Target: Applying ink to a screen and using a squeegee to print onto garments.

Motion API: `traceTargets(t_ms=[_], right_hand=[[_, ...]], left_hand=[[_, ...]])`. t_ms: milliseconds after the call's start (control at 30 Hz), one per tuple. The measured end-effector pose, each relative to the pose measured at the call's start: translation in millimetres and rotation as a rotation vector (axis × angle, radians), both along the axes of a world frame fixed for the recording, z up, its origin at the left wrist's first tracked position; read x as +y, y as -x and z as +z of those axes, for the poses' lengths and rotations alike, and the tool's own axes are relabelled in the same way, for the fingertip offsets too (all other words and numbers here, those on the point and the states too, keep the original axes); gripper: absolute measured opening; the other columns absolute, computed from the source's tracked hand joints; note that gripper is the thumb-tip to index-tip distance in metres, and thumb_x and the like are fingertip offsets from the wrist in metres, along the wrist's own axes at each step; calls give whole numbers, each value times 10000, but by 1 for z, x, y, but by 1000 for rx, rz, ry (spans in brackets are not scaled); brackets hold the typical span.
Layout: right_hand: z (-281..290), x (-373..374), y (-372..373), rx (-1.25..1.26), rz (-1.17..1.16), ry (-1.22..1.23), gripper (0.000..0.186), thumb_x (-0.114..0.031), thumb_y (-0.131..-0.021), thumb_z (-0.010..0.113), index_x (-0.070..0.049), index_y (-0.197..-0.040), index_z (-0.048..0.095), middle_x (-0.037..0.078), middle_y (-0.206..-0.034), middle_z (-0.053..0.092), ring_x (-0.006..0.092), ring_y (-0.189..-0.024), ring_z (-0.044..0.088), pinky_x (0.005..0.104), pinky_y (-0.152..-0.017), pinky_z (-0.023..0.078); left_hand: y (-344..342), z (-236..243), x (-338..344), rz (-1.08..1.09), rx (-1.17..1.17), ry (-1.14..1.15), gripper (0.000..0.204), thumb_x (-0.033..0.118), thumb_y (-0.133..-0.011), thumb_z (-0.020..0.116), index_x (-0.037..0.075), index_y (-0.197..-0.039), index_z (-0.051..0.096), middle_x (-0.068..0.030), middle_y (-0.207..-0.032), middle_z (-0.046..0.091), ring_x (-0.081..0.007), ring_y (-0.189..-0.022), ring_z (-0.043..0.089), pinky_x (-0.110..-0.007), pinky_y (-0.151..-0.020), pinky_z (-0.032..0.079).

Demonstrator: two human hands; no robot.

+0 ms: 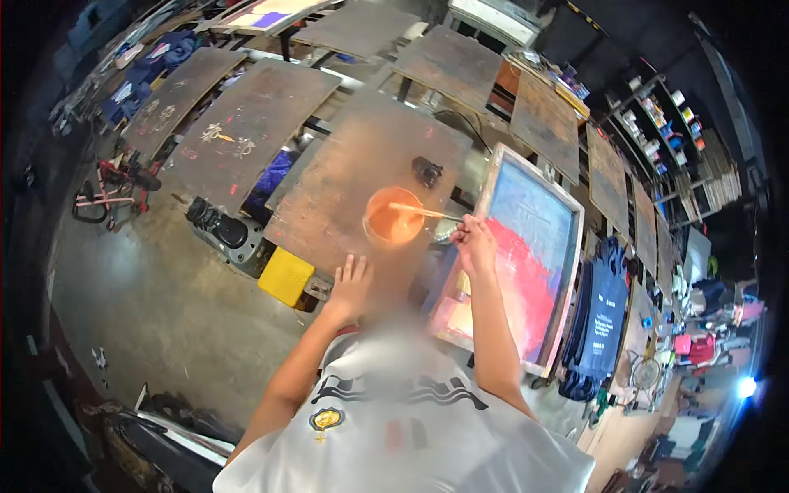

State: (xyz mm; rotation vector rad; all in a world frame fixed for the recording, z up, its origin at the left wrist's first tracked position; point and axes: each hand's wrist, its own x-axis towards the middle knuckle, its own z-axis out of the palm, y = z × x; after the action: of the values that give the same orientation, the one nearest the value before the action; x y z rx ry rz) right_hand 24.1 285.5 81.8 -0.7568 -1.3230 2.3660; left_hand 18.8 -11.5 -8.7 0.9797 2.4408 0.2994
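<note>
One round, translucent-walled tub [386, 241] holds thick orange liquid [399, 225] on a worn brown rectangular tabletop [325, 197]. The right hand [474, 240] pinches a slender, orange-coated stick [426, 212], whose far end lies across the tub's opening. The left hand [351, 283] holds nothing, its fingers spread at the tabletop's near edge. A wooden-framed rectangular screen [575, 242], smeared pinkish red inside, stands right of the tub; a bright yellow plastic box [286, 278] sits left of the left hand. More brown tabletops line the room. Whether the stick's tip dips under the liquid is hard to tell; a small black object [426, 171] beyond the tub is unclear, and a blur veils the tabletop's near part.
</note>
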Motion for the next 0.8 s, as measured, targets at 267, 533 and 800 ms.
traceTargets(t_ms=[267,533,800], right_hand=[[-32,12,-22,-67,14,429,145,-172,-966,649,-56,-883,621,42,-787,649,152,-659,585,350,-666,530],[-37,7,-55,-53,96,790,205,-230,-982,649,-76,-870,574,35,-747,614,103,-614,543,246,-580,494],[-33,41,-133,-52,57,857,230,-294,-997,620,-89,-893,617,-13,-727,608,59,-575,509,229,-561,478]], left_hand=[[1,-12,9,15,70,63,1104,498,-796,745,79,-1587,100,-184,-1658,33,-428,-1521,-11,-591,-1201,137],[-4,-5,7,146,-20,-83,957,395,-806,731,106,-1571,235,-133,-1663,107,-355,-1536,31,-547,-1220,120],[-39,24,45,372,239,-436,406,214,-835,728,25,-1181,628,-180,-1244,604,-375,-1197,537,-455,-1023,424]])
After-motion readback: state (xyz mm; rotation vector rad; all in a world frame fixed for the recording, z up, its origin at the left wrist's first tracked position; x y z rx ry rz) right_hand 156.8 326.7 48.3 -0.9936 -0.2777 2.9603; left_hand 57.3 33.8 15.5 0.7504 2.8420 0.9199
